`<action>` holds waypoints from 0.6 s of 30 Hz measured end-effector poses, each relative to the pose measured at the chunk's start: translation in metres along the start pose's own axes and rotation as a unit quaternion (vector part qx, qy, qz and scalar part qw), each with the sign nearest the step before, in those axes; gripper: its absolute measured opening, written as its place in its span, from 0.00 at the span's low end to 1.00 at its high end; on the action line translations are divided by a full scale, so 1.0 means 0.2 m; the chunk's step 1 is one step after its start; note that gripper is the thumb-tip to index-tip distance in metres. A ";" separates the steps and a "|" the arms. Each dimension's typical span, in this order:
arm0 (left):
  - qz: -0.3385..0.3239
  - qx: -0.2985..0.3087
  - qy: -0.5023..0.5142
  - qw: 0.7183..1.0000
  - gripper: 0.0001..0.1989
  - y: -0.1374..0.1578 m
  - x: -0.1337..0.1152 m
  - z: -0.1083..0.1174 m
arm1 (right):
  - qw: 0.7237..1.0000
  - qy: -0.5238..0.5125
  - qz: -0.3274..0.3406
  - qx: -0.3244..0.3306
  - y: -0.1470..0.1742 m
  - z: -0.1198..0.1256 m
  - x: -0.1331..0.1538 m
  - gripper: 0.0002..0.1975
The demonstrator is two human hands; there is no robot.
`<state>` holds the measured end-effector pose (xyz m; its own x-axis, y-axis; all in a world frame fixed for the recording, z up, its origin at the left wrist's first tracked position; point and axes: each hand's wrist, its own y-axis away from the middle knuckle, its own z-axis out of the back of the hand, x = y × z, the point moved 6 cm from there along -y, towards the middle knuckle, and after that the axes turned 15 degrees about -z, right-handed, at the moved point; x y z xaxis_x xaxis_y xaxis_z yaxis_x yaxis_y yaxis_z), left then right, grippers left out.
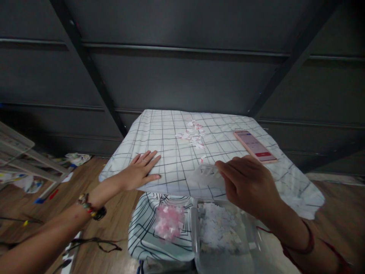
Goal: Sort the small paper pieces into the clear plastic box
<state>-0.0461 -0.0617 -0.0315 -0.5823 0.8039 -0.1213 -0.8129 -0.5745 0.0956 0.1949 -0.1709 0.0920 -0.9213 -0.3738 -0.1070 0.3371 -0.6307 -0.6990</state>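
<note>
So the right hand (249,186) is curled in, fingers pinching a translucent whitish plastic piece (205,173), too blurred to say if it's a bag or something stiffer. That piece sticks out to the left of the fingers, its longer side running roughly side to side, just over the near part of a table covered in white, black-gridded cloth (171,160). One stray scrap lies right by its far edge. The loose pile of torn white-and-pink paper scraps (196,140) is farther out, ahead and a bit left of that hand, strung out lengthwise away from the person. The left hand (142,169) is flat on the cloth, fingers spread, holding nothing, left of the pile. Honestly the held plastic is nearer the scraps than either hand. Pink phone (256,146)'s beyond the right hand; clear plastic bin (195,236) of white scraps sits below the near edge.
</note>
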 end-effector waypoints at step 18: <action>0.012 0.000 0.013 1.000 0.36 0.09 -0.09 -0.02 | 0.996 -0.072 0.039 0.020 -0.03 0.05 0.16 0.11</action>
<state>-0.0496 -0.0877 -0.0313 -0.6021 0.7853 -0.1439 -0.7984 -0.5939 0.0995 0.1662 -0.1870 0.0998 -0.8555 -0.5149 -0.0551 0.4167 -0.6214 -0.6634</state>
